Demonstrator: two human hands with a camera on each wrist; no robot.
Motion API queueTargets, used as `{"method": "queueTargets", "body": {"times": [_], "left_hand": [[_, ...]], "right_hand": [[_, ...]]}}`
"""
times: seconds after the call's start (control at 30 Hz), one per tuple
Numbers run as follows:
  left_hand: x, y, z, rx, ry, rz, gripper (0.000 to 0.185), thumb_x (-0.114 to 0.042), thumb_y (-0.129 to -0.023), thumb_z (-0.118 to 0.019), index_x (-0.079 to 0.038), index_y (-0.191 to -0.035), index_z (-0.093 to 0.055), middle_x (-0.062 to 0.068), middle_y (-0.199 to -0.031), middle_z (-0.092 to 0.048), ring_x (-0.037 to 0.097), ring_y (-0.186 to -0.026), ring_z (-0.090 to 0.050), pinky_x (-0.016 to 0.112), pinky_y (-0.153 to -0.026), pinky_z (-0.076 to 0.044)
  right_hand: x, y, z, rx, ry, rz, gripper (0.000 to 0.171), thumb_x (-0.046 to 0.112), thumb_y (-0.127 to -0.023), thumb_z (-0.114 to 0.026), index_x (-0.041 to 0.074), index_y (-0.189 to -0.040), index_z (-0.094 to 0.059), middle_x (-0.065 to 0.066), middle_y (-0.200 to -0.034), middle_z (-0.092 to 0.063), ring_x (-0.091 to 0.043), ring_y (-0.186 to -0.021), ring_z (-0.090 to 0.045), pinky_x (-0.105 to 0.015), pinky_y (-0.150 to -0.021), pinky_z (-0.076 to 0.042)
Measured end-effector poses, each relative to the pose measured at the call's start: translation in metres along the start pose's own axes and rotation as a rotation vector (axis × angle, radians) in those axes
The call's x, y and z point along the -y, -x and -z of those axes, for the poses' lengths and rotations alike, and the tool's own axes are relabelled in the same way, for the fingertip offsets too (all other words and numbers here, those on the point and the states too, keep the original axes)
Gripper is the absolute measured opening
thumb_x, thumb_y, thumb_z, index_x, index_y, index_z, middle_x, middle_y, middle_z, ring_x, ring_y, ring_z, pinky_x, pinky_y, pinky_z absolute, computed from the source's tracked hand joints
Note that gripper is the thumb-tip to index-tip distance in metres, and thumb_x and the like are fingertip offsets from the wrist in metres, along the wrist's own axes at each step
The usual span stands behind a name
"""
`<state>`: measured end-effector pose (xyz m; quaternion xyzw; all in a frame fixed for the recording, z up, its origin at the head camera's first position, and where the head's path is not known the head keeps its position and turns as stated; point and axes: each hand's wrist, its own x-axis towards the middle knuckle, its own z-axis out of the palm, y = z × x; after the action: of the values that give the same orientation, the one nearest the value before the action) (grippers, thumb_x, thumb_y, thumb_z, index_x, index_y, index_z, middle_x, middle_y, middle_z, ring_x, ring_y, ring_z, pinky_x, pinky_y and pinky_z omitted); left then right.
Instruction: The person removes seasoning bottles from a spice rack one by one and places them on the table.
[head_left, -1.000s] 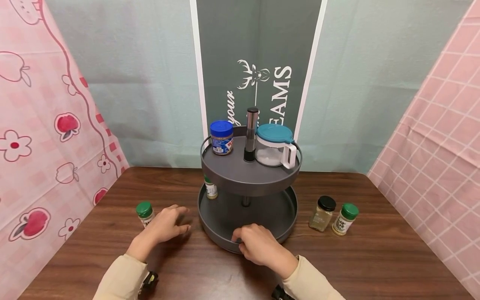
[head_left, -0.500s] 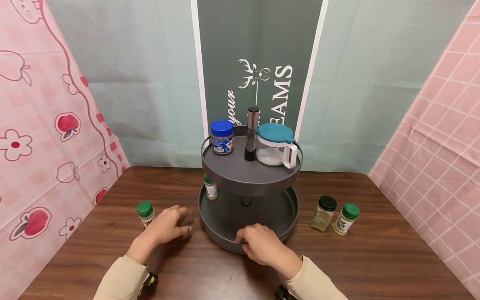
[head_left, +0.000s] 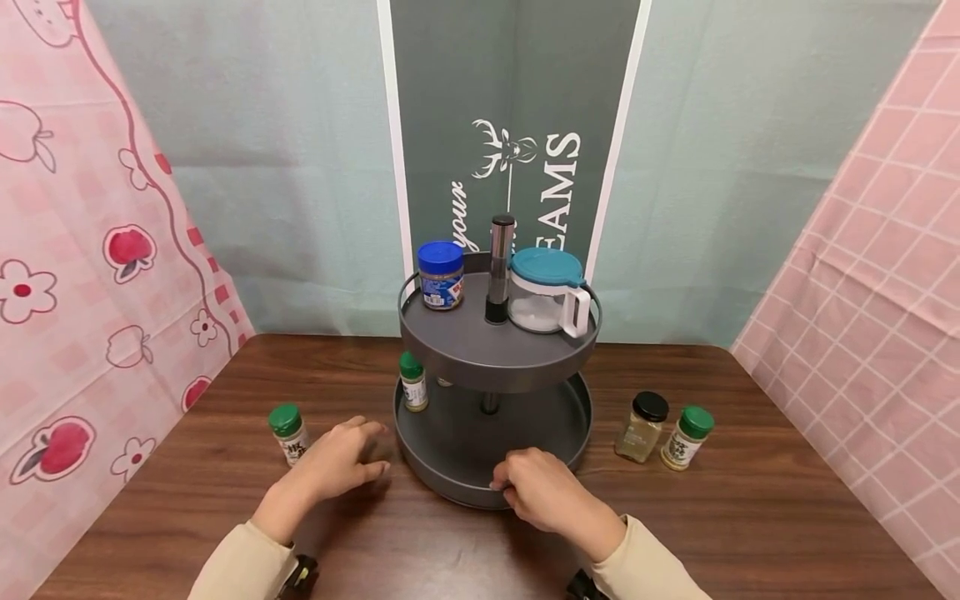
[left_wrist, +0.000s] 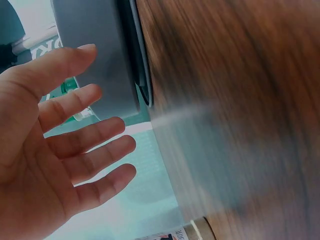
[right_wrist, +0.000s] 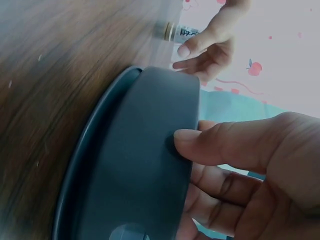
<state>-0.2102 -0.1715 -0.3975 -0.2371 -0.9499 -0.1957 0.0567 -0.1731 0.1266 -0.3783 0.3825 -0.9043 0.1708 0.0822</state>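
Observation:
A grey two-tier turntable stands mid-table, with its lower tray (head_left: 420, 467) in front of me. My right hand (head_left: 517, 486) grips that tray's front rim. In the right wrist view the thumb of this right hand (right_wrist: 235, 160) presses the outer wall of the lower tray (right_wrist: 145, 165) and the fingers curl inside. My left hand (head_left: 352, 458) lies flat with spread fingers on the table just left of the tray, beside a green-capped jar (head_left: 288, 433). The left wrist view shows the left hand (left_wrist: 75, 150) holding nothing. A small green-capped bottle (head_left: 412, 382) stands on the lower tray's left side.
The upper tier (head_left: 480, 358) carries a blue-lidded jar (head_left: 441, 275), a teal-lidded white container (head_left: 546, 290) and the centre pole (head_left: 499, 267). Right of the turntable stand a black-capped jar (head_left: 642, 427) and a green-capped jar (head_left: 686, 437). Pink cloths hang at both sides.
The lower tray has turned: the small bottle on it came out from under the upper tier toward the left front. My right hand slid rightward along the rim. The left hand barely moved.

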Motion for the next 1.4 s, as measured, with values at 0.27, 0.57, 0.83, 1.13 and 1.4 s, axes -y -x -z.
{"method": "queueTargets", "body": {"times": [0.27, 0.57, 0.83, 1.13, 1.4], "left_hand": [[-0.01, 0.004, -0.002, 0.005, -0.045, -0.072, 0.04, -0.022, -0.074, -0.076, 0.0, -0.106, -0.064, 0.006, -0.092, -0.057, 0.019, -0.078, -0.057, 0.039, -0.067, -0.048], [-0.021, 0.005, 0.002, 0.069, -0.026, -0.11, 0.029, -0.02, -0.076, -0.075, -0.008, -0.101, -0.066, 0.004, -0.094, -0.058, 0.018, -0.079, -0.057, 0.039, -0.065, -0.047], [-0.03, 0.01, 0.001, 0.094, -0.059, -0.155, 0.033, -0.023, -0.074, -0.077, -0.008, -0.101, -0.066, 0.002, -0.093, -0.055, 0.016, -0.074, -0.053, 0.038, -0.062, -0.046], [-0.045, 0.013, -0.004, 0.111, -0.083, -0.201, 0.035, -0.026, -0.072, -0.077, -0.008, -0.101, -0.066, -0.002, -0.087, -0.052, 0.015, -0.07, -0.053, 0.036, -0.059, -0.045], [-0.056, 0.016, -0.012, 0.142, -0.069, -0.245, 0.036, -0.028, -0.072, -0.078, -0.01, -0.101, -0.066, -0.002, -0.089, -0.053, 0.011, -0.069, -0.05, 0.032, -0.057, -0.045]], "right_hand": [[-0.009, 0.009, 0.006, 0.007, -0.022, 0.042, 0.026, -0.011, -0.065, -0.065, 0.012, -0.076, -0.071, 0.004, -0.074, -0.061, -0.014, -0.069, -0.061, -0.024, -0.057, -0.048], [-0.024, 0.018, 0.014, 0.0, -0.003, 0.066, 0.027, -0.012, -0.065, -0.064, 0.013, -0.073, -0.07, 0.004, -0.074, -0.061, -0.014, -0.069, -0.06, -0.024, -0.059, -0.049], [-0.036, 0.024, 0.021, 0.022, 0.025, 0.055, 0.027, -0.01, -0.067, -0.069, 0.015, -0.077, -0.073, 0.007, -0.073, -0.058, -0.013, -0.07, -0.06, -0.024, -0.057, -0.049], [-0.049, 0.03, 0.026, -0.002, 0.028, 0.022, 0.028, -0.012, -0.066, -0.068, 0.014, -0.075, -0.074, 0.006, -0.076, -0.065, -0.016, -0.073, -0.061, -0.028, -0.059, -0.05], [-0.064, 0.032, 0.028, -0.047, 0.052, 0.014, 0.025, -0.014, -0.063, -0.065, 0.008, -0.07, -0.072, 0.002, -0.073, -0.066, -0.018, -0.07, -0.062, -0.029, -0.059, -0.05]]}}
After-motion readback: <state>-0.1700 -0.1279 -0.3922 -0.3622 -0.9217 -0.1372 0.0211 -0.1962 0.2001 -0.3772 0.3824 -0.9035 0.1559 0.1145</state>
